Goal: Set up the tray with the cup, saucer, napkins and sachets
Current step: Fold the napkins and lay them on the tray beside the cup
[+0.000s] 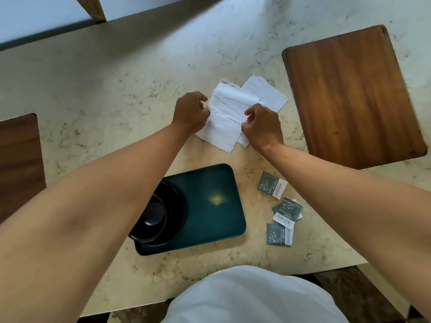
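Note:
A dark green tray lies on the marble counter near me. On its left end a black cup stands on a black saucer, partly hidden by my left forearm. White napkins lie in a loose pile beyond the tray. My left hand pinches the top napkin's left edge and my right hand pinches its right edge. Another napkin lies behind, to the right. Several grey sachets lie scattered on the counter right of the tray.
A wooden board lies at the back right and another at the left edge. The counter's front edge runs just before my white-clothed body.

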Tool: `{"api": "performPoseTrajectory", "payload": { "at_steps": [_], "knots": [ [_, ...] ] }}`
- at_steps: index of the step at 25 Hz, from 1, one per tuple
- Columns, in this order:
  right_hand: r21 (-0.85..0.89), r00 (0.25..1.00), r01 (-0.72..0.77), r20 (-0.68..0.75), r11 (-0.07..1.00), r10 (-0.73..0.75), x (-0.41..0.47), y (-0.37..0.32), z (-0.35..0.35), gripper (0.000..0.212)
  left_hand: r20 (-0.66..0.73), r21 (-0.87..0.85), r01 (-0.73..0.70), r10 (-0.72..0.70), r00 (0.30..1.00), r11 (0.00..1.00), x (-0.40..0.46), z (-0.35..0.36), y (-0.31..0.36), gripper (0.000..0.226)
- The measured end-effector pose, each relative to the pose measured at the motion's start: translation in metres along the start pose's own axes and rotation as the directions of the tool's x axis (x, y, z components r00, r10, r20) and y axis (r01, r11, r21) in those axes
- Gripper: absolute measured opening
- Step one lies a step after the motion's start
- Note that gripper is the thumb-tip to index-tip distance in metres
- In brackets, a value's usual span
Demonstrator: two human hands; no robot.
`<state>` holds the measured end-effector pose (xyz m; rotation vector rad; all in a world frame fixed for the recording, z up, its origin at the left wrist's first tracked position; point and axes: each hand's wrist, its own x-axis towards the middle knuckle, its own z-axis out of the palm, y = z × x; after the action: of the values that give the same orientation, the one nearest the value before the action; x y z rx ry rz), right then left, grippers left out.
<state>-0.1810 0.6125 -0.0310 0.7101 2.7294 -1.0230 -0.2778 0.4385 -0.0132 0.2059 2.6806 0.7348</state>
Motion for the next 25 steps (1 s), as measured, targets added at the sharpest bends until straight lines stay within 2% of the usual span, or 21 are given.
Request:
{"api": "performPoseTrajectory", "payload": {
  "at_steps": [10,18,25],
  "knots": [
    [-0.082,0.998,0.062,-0.012,0.995,-0.063,0.002,0.000,0.008,0.012,0.026,-0.081,0.029,-0.027,0.999,0.996,0.009,0.003,0.007,0.035],
    [-0.082,0.998,0.065,-0.014,0.995,-0.066,-0.001,-0.001,0.001,0.008,0.064,-0.228,0.080,-0.067,0.996,0.970,0.002,-0.008,0.009,0.037],
    [-0.079,0.997,0.077,-0.008,0.994,-0.078,-0.013,-0.009,-0.012,0.009,0.098,-0.351,0.095,-0.064,0.993,0.931,-0.011,-0.022,0.010,0.031]
  ]
}}
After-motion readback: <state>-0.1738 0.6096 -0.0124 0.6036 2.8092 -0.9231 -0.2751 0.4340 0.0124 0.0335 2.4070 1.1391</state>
